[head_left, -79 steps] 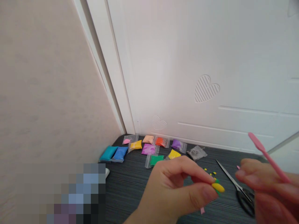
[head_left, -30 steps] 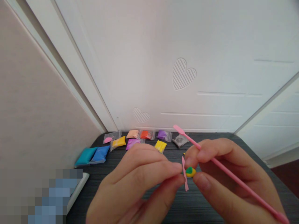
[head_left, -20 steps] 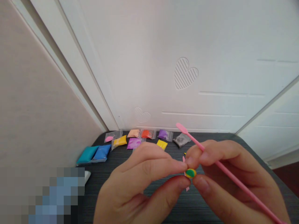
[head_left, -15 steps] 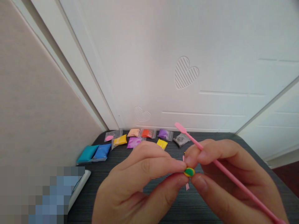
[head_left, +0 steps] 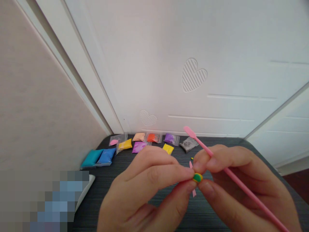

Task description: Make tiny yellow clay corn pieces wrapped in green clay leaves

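My left hand (head_left: pixel 145 183) pinches a tiny oval of clay (head_left: pixel 198 177), green in the middle with a yellow rim, between thumb and forefinger. From the other side, the thumb and fingertips of my right hand (head_left: pixel 260 170) close in on the same piece and touch it. A slim pink modelling tool (head_left: pixel 251 194) lies across my right hand, gripped by the fingers, its flat tip pointing up and left. Behind the fingertips, a second pink tool (head_left: pixel 194 193) rests on the dark table, partly hidden. Near it is a small yellow and dark speck (head_left: pixel 191 158).
Along the back of the ribbed dark table (head_left: pixel 135 164) lie several clay packets, among them teal (head_left: pixel 91 158), blue (head_left: pixel 105 157), orange-red (head_left: pixel 152 138), purple (head_left: pixel 169 139), yellow (head_left: pixel 168 149) and grey (head_left: pixel 189 144). A white panel (head_left: pixel 164 64) rises behind. A pale-edged, pixelated object (head_left: pixel 85 191) sits at lower left.
The whole view has shifted slightly, with both hands and the tool a little further right. The clay piece appears tilted slightly differently between the same fingertips.
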A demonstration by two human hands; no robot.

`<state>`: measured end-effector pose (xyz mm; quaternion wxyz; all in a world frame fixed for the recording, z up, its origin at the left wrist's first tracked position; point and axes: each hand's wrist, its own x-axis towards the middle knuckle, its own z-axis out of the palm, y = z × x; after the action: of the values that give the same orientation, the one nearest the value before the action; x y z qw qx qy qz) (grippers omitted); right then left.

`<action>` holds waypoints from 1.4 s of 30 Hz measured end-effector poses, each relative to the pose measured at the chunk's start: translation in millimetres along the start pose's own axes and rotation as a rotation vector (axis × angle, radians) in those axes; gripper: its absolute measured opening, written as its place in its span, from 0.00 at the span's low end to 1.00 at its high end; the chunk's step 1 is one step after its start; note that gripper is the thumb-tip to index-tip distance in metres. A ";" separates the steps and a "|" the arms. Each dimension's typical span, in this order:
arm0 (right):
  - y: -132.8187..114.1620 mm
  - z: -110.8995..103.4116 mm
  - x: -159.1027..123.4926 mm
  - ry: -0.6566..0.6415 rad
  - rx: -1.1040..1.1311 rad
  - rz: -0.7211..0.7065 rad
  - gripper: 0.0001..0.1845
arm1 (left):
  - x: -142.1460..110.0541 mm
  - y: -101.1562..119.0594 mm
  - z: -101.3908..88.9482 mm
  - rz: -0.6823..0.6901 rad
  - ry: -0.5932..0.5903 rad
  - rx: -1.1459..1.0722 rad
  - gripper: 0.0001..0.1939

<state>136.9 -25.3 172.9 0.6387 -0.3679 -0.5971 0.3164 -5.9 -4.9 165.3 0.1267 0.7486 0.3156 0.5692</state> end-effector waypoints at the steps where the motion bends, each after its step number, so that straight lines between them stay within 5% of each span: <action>1: -0.2 0.4 -0.1 0.012 -0.011 -0.002 0.10 | -0.1 0.3 0.5 -0.002 0.012 0.010 0.05; 32: -3.2 4.3 -1.8 0.051 -0.077 0.046 0.12 | 0.5 1.4 1.1 -0.002 0.011 0.028 0.07; 42: -3.3 0.4 0.4 -0.003 0.090 0.138 0.10 | 0.5 1.8 -2.4 -0.023 -0.024 -0.026 0.10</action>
<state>136.4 -26.7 175.9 0.6303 -0.3786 -0.5566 0.3868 -7.4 -6.4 167.5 0.1466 0.7498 0.3155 0.5628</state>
